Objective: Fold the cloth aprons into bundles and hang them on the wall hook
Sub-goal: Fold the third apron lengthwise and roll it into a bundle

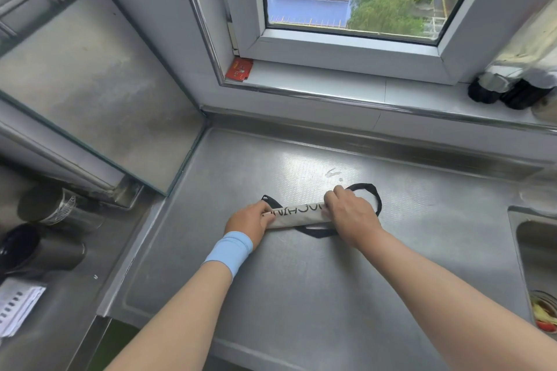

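Nearest me, both forearms reach out over the steel counter (pixel 271 295), with a light blue wristband (pixel 230 250) on the left wrist. My left hand (pixel 251 221) has its fingers curled round the left end of the rolled apron (pixel 297 215), and my right hand (pixel 351 214) has its fingers curled over the right end. The apron lies on the counter as a pale roll with black lettering, between the two hands. A black strap (pixel 373 187) loops out just beyond the right fingers. Far past the fingers, a red card (pixel 239 69) sits on the window sill (pixel 331 81).
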